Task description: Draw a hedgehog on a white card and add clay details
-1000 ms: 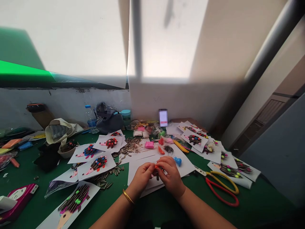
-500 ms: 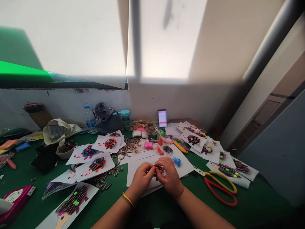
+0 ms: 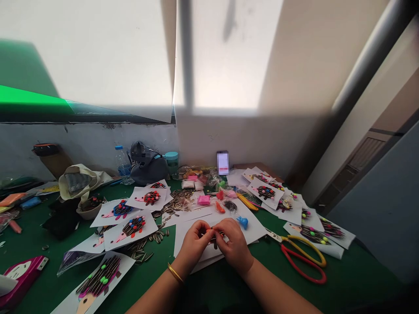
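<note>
My left hand (image 3: 195, 244) and my right hand (image 3: 234, 244) meet over white paper (image 3: 255, 229), fingertips pinched close together. A small reddish bit shows at the left fingertips, too small to name. Beneath the fingers, partly hidden, lies a dark seed figure (image 3: 218, 239) with reddish spots. What the right fingers grip, if anything, is hidden. A blue clay lump (image 3: 242, 222) sits just beyond my right hand. Orange clay (image 3: 220, 207), pink clay (image 3: 203, 199) and black clay (image 3: 230, 205) lie farther back on the paper.
Red-and-yellow scissors (image 3: 304, 257) lie right of my hands. Seed-hedgehog cards (image 3: 132, 226) are spread left, others (image 3: 266, 194) at right. Loose seeds (image 3: 183, 200) lie behind. A phone (image 3: 223, 163) stands against the wall. A bottle (image 3: 123, 165) and bag (image 3: 149, 165) stand at back left.
My fingertips have shifted slightly over the seed figure, and the right fingers have moved a little to the left. A reddish bit now shows at the left fingertips.
</note>
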`<state>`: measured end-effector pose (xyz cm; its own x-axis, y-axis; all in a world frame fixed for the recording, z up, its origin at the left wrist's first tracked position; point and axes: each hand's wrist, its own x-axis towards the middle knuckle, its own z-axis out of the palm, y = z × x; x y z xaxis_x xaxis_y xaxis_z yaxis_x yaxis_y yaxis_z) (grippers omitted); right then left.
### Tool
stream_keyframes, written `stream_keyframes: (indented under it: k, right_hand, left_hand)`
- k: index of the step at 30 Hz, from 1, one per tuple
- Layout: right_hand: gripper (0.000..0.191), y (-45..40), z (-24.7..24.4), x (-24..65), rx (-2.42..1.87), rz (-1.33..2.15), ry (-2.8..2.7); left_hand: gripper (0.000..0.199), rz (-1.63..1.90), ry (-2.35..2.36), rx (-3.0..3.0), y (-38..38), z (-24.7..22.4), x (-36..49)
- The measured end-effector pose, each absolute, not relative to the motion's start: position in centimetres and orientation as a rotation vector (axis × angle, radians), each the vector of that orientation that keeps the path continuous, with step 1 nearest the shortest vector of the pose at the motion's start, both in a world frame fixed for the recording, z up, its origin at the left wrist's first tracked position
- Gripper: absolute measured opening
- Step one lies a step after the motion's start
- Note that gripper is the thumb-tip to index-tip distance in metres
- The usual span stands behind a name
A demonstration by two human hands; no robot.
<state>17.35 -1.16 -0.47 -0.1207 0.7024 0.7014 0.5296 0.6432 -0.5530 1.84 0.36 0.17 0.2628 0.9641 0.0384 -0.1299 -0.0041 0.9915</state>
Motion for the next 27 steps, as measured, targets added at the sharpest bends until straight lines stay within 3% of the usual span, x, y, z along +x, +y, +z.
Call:
stream_keyframes:
  k: [14, 21, 27]
  right_hand:
    - [0.016, -1.04, -0.53, 17.44, -0.949, 0.242, -1.744]
    - [0.014, -1.18, -0.62, 17.52, -0.990, 0.311, -1.745]
    - [0.018, -0.98, -0.80, 17.61, -0.927, 0.320, -1.707]
  left_hand:
    - [0.043, 1.090, 0.959, 1.160, 0.60, 0.17, 1.79]
    - [0.032, 1.082, 0.913, 1.218, 0.29, 0.61, 1.81]
    - [0.037, 1.145, 0.911, 1.034, 0.51, 0.41, 1.68]
